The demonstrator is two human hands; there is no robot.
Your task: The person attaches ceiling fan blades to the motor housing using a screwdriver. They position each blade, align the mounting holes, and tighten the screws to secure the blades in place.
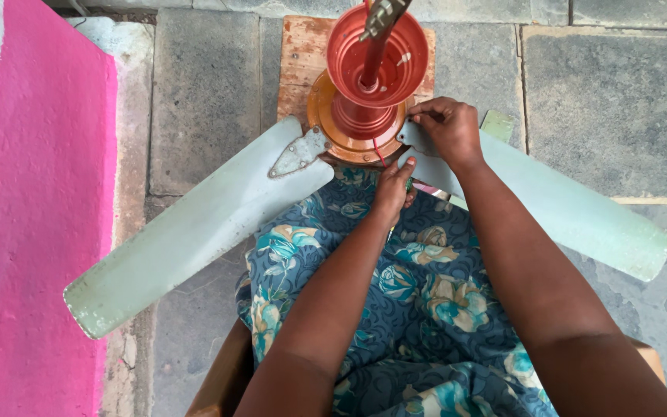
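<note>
Hands (426, 154) — on fan blade (573, 208)

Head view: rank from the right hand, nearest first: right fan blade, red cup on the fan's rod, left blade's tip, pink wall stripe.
1. Right fan blade: under the right hand, touching.
2. Red cup: just up-left, above the motor.
3. Left blade's tip: far lower left.
4. Pink wall stripe: leftmost, beyond that tip.

Down-rod (384, 15): top cut off by upper edge; right blade (573, 208): root hidden under right hand (448, 127) | left hand (392, 188): fingertips' hold indistinct; wooden board (303, 62): mostly covered by motor housing (353, 131)
</note>
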